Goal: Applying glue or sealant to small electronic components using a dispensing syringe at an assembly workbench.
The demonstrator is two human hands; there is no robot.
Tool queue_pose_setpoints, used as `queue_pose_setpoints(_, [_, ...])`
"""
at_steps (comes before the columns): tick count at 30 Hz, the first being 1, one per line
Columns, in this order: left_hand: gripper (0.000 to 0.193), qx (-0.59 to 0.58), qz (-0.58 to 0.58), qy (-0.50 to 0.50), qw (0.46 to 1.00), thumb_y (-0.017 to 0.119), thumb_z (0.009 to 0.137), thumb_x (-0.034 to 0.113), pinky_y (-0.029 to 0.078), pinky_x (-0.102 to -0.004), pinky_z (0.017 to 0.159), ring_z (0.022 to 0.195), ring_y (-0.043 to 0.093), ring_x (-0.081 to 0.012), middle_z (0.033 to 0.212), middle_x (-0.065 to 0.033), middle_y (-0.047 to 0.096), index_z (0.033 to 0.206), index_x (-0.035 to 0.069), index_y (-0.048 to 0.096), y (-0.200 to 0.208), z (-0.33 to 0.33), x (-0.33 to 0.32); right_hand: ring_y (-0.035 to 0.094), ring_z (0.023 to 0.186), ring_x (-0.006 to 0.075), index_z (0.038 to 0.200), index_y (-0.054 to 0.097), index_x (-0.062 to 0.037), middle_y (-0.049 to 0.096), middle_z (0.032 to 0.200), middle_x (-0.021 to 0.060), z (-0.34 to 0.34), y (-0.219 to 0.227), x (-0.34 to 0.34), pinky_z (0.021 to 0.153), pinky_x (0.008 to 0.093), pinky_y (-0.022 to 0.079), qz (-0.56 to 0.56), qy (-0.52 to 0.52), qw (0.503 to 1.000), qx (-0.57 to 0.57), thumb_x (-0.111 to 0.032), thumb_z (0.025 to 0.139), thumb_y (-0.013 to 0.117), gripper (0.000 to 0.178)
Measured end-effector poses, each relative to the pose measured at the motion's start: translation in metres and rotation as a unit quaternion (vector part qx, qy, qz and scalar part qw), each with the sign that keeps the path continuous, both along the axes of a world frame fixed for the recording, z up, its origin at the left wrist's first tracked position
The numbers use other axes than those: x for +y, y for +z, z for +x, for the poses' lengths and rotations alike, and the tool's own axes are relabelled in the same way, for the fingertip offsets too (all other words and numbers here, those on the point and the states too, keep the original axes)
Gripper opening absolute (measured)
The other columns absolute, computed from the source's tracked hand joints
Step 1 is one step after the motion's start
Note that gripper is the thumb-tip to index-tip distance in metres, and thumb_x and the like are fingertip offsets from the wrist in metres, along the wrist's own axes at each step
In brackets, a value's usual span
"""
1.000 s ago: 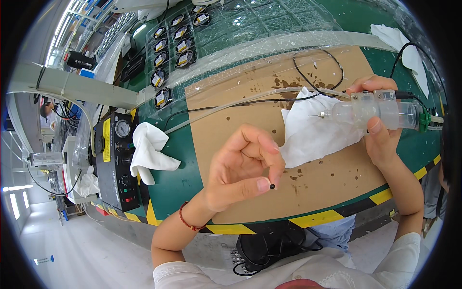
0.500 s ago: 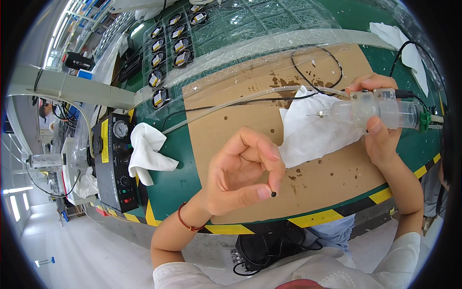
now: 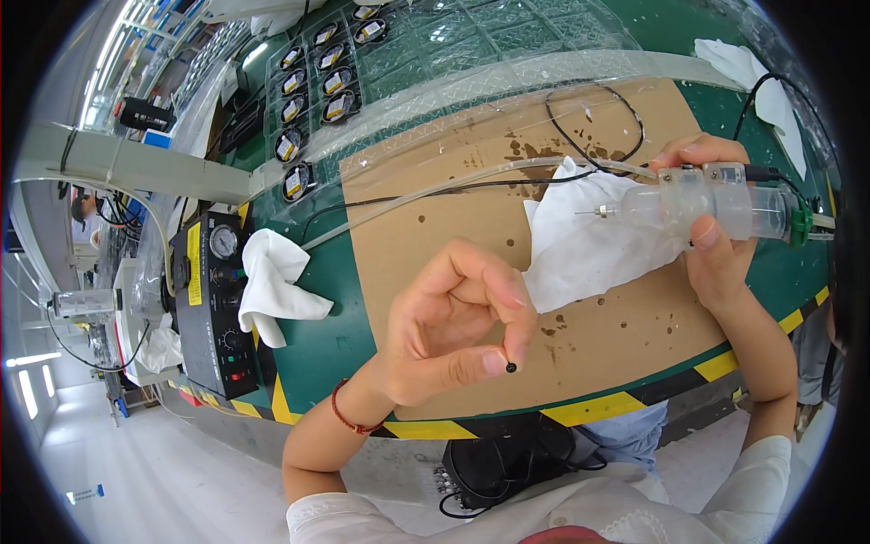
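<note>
My left grip [image 3: 430, 340] pinches a black piece [image 3: 511, 367], perhaps keeping it visible; my right grip [image 3: 716, 258] clasps the syringe [image 3: 702, 207] sideways, needle [image 3: 595, 211] over cloth [image 3: 580, 263], probably against drips.

Lighting: bright, cool white, mostly even. Source in view: tube light [image 3: 34, 359], far left; further white glare at upper left. Floor [image 3: 109, 453]: very pale, close to washed out. Tray [image 3: 535, 45]: scattered white glints on clear plastic. Board [image 3: 426, 272]: evenly lit, shadows soft and weak. Syringe [image 3: 707, 213]: translucent, front end low in contrast against the cloth [image 3: 571, 263]. Bead [image 3: 511, 367]: dark, too small for detail. Lens: fisheye; table edge [image 3: 589, 412] bowed, corners black, rim fringed bluish. Far-left background: soft, fine detail lost.
</note>
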State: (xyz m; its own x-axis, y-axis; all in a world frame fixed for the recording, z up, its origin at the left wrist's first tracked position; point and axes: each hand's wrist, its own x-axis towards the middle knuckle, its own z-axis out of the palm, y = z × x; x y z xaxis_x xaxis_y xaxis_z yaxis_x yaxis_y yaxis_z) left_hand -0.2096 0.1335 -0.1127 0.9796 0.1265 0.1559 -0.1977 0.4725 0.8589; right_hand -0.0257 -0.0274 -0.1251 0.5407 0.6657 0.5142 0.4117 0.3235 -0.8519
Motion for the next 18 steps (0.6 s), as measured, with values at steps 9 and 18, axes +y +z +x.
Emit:
queue_pose_setpoints(9, [0.03,0.009,0.005,0.006,1.0,0.059,0.071,0.01,0.035,-0.0282,0.059,0.062,0.044,-0.0112,0.064,-0.0006,0.048,0.093,0.008,0.038,0.004,0.003,0.0,0.049,0.091,0.0197,0.104,0.041,-0.0033,0.047,0.096,0.0114,0.003,0.003,0.001,0.08,0.0309,0.039,0.001,-0.001,1.0,-0.002,-0.027,0.071,0.059,0.044])
queue_pose_setpoints(18, [0.031,-0.186,0.055,0.131,0.972,0.053,0.073,-0.002,0.04,-0.0297,0.069,0.074,0.048,-0.0163,0.077,-0.0073,0.049,0.1,0.002,0.037,0.023,-0.009,0.055,0.048,0.09,0.0191,0.104,0.04,-0.0023,0.049,0.094,0.0126,-0.006,0.003,-0.001,0.081,0.0309,0.037,0.009,-0.005,0.999,0.043,-0.032,0.072,0.059,0.047])
